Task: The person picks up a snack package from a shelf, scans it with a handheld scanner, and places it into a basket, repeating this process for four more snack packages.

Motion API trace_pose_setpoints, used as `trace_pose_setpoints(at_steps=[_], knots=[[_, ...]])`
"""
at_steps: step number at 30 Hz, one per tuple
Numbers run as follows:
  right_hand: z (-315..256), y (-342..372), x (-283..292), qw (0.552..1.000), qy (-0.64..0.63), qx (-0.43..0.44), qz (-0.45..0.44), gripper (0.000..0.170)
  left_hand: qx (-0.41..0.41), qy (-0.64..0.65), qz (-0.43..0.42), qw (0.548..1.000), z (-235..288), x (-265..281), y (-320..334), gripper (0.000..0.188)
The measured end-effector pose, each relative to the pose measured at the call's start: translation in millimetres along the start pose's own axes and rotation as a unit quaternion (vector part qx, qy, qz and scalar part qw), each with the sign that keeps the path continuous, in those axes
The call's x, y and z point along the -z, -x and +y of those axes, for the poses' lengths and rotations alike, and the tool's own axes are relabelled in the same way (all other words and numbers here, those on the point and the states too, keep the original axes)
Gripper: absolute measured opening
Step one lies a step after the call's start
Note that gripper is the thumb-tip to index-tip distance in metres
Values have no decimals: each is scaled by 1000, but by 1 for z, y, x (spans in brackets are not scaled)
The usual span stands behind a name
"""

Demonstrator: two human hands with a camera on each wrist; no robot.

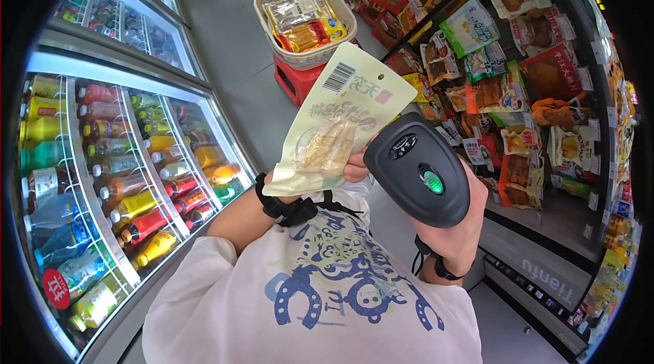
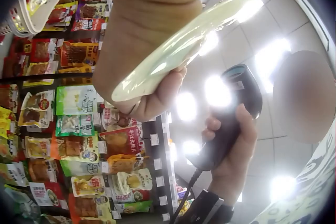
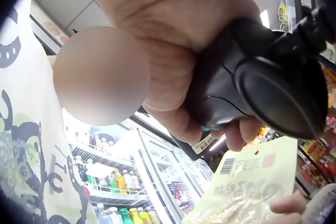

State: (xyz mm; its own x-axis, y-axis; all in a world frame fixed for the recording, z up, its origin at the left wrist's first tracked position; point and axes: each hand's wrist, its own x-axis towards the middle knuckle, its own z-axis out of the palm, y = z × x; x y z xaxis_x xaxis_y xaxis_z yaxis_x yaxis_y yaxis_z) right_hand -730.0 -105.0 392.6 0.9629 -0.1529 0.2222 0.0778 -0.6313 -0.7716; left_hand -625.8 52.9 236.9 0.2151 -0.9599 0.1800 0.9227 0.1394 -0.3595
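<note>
A pale yellow food packet (image 1: pixel 330 125) with a barcode at its upper end is held in front of the shirt by the left hand (image 1: pixel 355 168), whose fingers show at the packet's right edge. In the left wrist view the left hand (image 2: pixel 152 50) pinches the packet (image 2: pixel 168 58) from the side. A black handheld scanner (image 1: pixel 419 170) with a green light on top is gripped by the right hand (image 1: pixel 449 224), just right of the packet. The right wrist view shows the right hand (image 3: pixel 178 50) wrapped round the scanner (image 3: pixel 262 77), the packet (image 3: pixel 247 182) below it.
A cream basket (image 1: pixel 262 6) of packets stands on a red stool (image 1: pixel 289 81) ahead. Lit fridges with bottles (image 1: pixel 136 159) line the left. A rack of hanging snack packets (image 1: pixel 484 91) stands on the right. Grey floor (image 1: pixel 228 43) runs between them. A cable (image 2: pixel 185 198) hangs from the scanner.
</note>
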Motion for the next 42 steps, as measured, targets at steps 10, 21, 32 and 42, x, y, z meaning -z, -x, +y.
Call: trace_pose_setpoints(at_steps=[10,21,32,42], knots=[[8,8,-15,997,9,-75,23,36,5,-150,86,985,49,33,18,54],[28,35,-15,945,112,-305,-37,25,-53,-230,562,793,142,124,78,40],[76,-21,3,963,92,-245,-59,24,-165,-246,512,806,145,114,11,41],[140,-56,31,978,68,-200,-6,27,-182,-267,550,770,180,70,-15,39]])
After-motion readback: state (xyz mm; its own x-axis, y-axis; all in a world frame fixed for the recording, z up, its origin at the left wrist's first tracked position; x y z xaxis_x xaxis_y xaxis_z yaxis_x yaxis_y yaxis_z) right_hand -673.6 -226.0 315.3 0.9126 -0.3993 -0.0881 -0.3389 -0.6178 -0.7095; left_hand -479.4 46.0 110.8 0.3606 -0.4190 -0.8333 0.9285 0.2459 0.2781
